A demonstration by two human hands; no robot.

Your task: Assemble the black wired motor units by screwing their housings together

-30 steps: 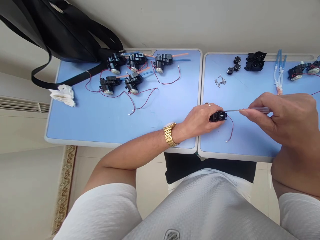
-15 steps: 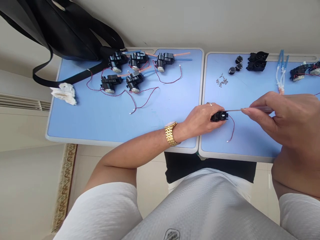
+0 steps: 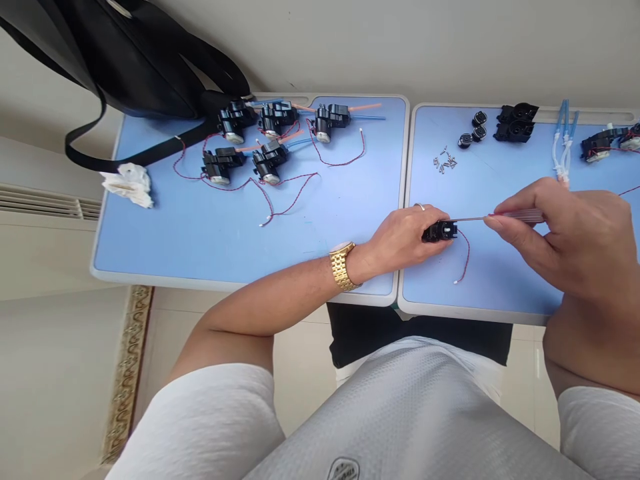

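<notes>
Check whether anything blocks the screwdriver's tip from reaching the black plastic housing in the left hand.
Nothing visible does. The screwdriver in the right hand runs unobstructed to the black plastic housing held in the left hand. The red twisted wire leaves the housing below the shaft, not across it.

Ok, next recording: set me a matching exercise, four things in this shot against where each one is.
Things: 1 screwdriver; 2 black housing with red wire; 3 loose screws; 4 crumpled tissue
Places: A on the right blue table; B in the left hand; C on the left blue table; D in the right hand
Pairs: 1-D; 2-B; 3-A; 4-C
</notes>
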